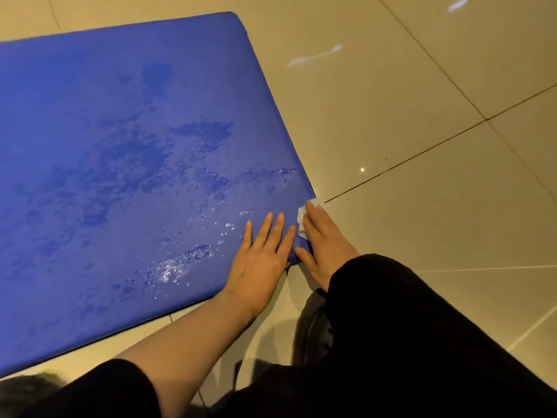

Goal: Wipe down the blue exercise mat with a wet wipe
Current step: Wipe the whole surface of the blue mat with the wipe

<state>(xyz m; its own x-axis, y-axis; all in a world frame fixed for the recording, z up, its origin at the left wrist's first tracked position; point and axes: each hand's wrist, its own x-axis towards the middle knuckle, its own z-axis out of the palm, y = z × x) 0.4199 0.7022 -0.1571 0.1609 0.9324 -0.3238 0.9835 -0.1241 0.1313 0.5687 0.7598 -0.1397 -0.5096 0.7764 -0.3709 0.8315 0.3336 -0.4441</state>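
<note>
Pressing wet wipe [303,217] under flat R hand [324,242] at mat [120,146] corner; L hand [260,260] flat beside.

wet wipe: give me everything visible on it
The wet wipe is a small white sheet, thin and crumpled, mostly hidden under the right hand. It lies at the blue exercise mat's near right corner, draped over the edge, with bits showing past the fingertips and beside the index finger. The hand presses it flat with straight fingers. Wetness of the wipe itself cannot be told.
</note>
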